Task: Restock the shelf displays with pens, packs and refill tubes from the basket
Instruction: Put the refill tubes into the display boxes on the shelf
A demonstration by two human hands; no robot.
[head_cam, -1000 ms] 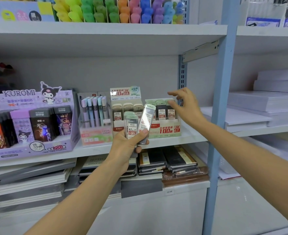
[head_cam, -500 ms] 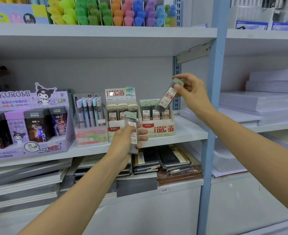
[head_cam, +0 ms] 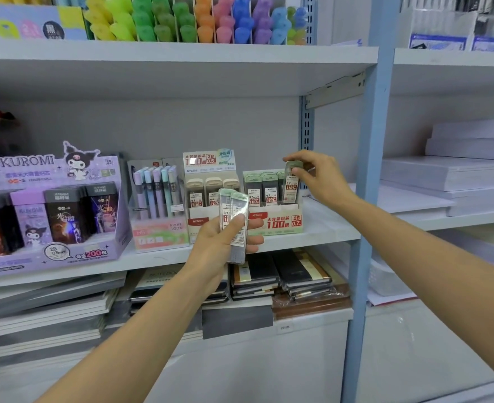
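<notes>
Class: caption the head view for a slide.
Right hand pinches refill tube at green display box; left hand grips spare tubes.

right hand (head_cam: 321, 175) pinching refill tube (head_cam: 291, 184) upright in display box (head_cam: 275, 222), left hand (head_cam: 222, 242) holding refill tubes (head_cam: 234, 219)

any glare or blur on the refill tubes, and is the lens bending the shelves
Head view throughout: sheen washes out part of the print on the tubes in the left hand; the single tube the right hand pinches looks slightly soft; the wide lens slants the blue upright and the shelf edge.
</notes>
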